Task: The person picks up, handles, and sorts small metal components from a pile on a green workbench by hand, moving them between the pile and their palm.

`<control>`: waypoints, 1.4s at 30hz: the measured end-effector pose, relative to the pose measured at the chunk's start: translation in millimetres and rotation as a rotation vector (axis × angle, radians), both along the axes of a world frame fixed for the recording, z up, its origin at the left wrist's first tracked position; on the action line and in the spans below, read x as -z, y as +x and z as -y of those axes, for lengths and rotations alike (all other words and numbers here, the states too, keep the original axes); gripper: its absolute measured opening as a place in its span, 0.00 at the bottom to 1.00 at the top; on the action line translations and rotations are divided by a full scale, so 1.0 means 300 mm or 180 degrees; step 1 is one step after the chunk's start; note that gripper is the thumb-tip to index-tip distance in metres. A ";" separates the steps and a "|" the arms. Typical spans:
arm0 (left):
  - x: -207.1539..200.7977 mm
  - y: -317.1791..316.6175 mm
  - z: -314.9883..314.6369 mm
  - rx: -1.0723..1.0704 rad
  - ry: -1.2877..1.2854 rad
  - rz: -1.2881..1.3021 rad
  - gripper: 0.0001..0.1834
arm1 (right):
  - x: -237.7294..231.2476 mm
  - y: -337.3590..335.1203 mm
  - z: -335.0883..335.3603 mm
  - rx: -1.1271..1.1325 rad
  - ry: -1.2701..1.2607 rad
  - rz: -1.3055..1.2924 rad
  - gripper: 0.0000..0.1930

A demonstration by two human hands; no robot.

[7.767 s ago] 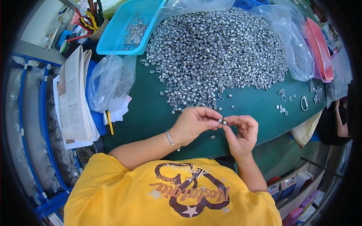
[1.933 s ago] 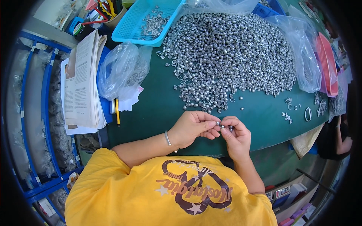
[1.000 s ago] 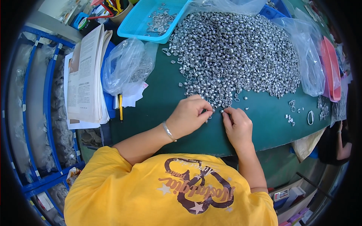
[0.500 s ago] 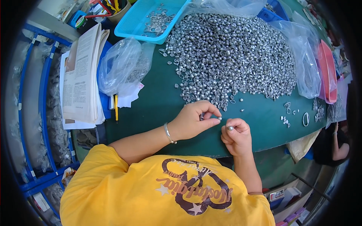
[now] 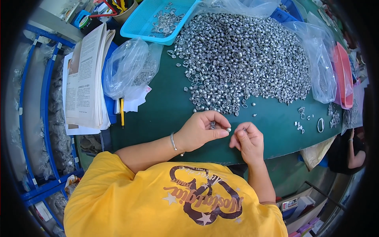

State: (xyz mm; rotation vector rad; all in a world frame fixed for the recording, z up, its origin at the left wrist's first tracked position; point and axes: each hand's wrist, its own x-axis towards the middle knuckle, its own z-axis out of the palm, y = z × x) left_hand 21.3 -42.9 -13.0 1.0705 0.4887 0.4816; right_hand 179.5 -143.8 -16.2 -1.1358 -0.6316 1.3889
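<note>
1. Pinching a metal bead (image 5: 229, 129) thumb-to-finger, apparently suiting its smallness, the left hand (image 5: 203, 129) also cups small pieces (image 5: 212, 125).
2. Right hand (image 5: 248, 142): curled, just right; contents cannot be told.
3. Metal pile (image 5: 241, 55): far of both, presumably for easy reach.

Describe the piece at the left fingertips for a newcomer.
Find the large heap of silvery metal pieces on the green table. Below it is the left hand, bracelet on wrist. The rounded, shiny piece sits at its thumb and forefinger tips, unlike the pieces held behind the thumb.
</note>
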 end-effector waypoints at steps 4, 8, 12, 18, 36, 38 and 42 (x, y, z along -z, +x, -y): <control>0.001 -0.002 0.000 -0.0056 0.0195 0.0070 0.07 | -0.018 -0.004 -0.011 0.0012 -0.0091 0.0718 0.07; -0.024 -0.018 -0.012 0.0032 -0.1830 0.0414 0.05 | -0.030 -0.014 -0.007 -0.0072 0.0040 0.0552 0.07; -0.010 -0.023 -0.020 0.0190 -0.2092 0.0180 0.05 | -0.005 -0.026 0.010 -0.0093 0.0289 0.0308 0.12; -0.045 0.010 0.020 0.0047 0.0666 -0.0999 0.10 | -0.016 -0.041 0.013 -0.0124 0.0381 0.1781 0.15; -0.025 0.010 0.042 -0.0209 0.2643 -0.0622 0.08 | -0.070 -0.055 0.004 -0.0934 0.0172 0.2906 0.25; -0.038 0.008 0.041 -0.0166 0.2570 -0.0766 0.08 | -0.072 -0.065 0.005 -0.0693 0.0112 0.2492 0.22; -0.008 0.000 0.047 -0.0686 0.2572 -0.0850 0.08 | -0.021 -0.045 0.018 -0.0573 -0.0073 0.1686 0.14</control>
